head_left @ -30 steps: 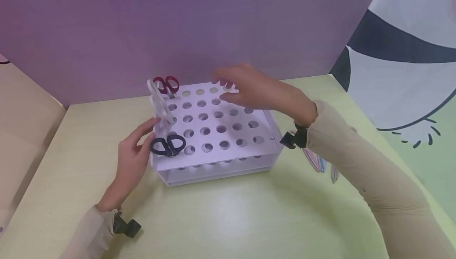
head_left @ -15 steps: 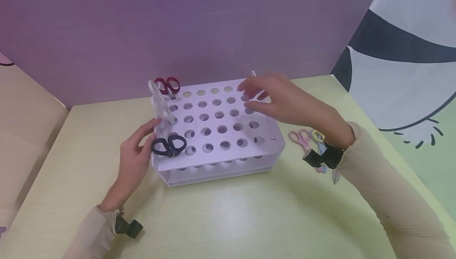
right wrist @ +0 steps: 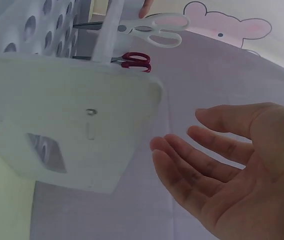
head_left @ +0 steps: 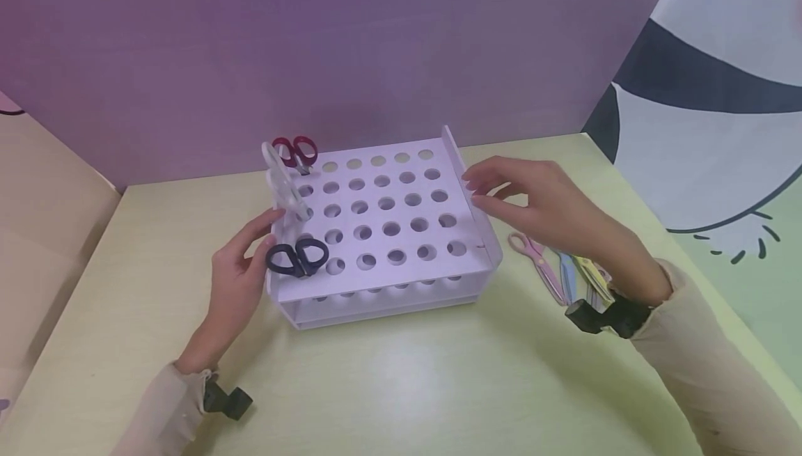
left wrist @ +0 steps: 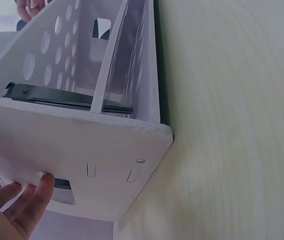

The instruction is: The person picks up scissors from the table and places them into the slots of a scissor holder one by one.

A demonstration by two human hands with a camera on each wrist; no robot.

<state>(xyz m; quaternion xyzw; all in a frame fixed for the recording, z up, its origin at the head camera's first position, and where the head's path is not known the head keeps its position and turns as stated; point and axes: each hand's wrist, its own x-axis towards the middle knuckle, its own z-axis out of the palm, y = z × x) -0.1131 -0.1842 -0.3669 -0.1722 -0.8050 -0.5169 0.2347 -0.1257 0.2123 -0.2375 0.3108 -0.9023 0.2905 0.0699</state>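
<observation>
A white rack [head_left: 401, 271] with rows of round holes stands on the table. Along its left column, black-handled scissors [head_left: 301, 258] are at the front, white-handled scissors [head_left: 283, 184] in the middle and red-handled scissors [head_left: 297, 151] at the back, handles up. Dark blades [left wrist: 57, 96] show inside the rack in the left wrist view. My left hand [head_left: 238, 271] touches the rack's left side panel [left wrist: 72, 145], fingertips at its cut-out slot. My right hand [head_left: 539, 198] hovers by the right side panel [right wrist: 67, 115], fingers loosely bent, holding nothing.
More scissors lie on the table [head_left: 401, 386] right of the rack, partly beneath my right forearm: a pink pair [head_left: 541, 268], a blue pair [head_left: 567, 278] and a yellow pair [head_left: 594, 278]. A purple wall [head_left: 376, 45] rises behind the rack.
My right hand has moved right and toward me, from over the rack's back holes to beside its right panel. My left hand stays at the left panel.
</observation>
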